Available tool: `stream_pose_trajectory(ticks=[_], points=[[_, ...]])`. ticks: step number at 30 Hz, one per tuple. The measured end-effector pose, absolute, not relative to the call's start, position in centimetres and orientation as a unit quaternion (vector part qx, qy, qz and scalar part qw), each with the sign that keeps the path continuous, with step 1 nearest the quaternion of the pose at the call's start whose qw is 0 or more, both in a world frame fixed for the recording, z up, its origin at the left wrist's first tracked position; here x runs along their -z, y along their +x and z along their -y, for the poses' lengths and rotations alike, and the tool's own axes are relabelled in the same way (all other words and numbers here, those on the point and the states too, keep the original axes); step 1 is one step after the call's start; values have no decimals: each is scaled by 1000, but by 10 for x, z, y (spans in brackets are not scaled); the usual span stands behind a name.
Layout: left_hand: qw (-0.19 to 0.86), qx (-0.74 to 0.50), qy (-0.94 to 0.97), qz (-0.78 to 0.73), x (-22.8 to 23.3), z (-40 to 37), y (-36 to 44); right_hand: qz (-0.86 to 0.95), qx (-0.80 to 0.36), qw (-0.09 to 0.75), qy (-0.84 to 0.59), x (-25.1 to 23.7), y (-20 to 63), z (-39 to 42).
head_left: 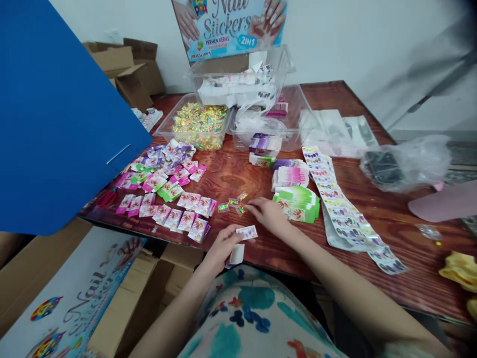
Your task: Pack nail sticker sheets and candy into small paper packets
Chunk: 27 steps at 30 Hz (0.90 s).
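My left hand (222,247) is closed on a nail sticker piece (246,232) and, beneath it, a small folded box (237,254) with a white inner side showing. My right hand (267,214) reaches across the table with fingers slightly apart, its fingertips beside a few small clear candy packets (234,202) with colourful pieces inside. Whether the fingertips touch the nearest packet I cannot tell. Flat green boxes (298,205) lie fanned out just right of my right hand, with pink boxes (289,176) behind them.
Filled small boxes (188,219) stand in rows at left, with a heap (164,166) behind. Farther back are a clear tub of candy packets (199,124) and a tub of sticker sheets (238,89). A long sticker strip (341,209) lies at right. A blue panel (63,124) blocks the left.
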<state>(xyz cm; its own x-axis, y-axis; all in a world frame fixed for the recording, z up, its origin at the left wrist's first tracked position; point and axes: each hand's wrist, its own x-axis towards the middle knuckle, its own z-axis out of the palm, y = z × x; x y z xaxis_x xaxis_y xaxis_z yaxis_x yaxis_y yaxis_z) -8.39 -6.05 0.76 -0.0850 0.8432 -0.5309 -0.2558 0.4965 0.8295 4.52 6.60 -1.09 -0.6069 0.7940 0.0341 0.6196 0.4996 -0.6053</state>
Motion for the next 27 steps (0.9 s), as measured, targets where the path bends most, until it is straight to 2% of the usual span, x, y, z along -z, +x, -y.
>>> stream_pose_trajectory(ticks=[4,8,14,18,23,25,27], points=[[601,-458,269,-597,0,64,-92,843,-267,140,-446,23,19,-67],[587,-459,279,-605,5,65,-100,834,-304,134,-441,24,32,-73],[606,-466,261,-590,0,58,-96,740,-585,170,-286,8,60,-63],[637,-451,240,-578,-8,53,-88,782,-519,200,-279,1,64,-48],[587,-456,290,-603,-15,49,-79,772,-496,251,-309,6,69,-46],[582,-458,296,-603,-12,47,-76,738,-521,282,-325,12,70,-46],[583,-467,290,-597,-5,44,-72,687,-589,275,-325,18,71,-45]])
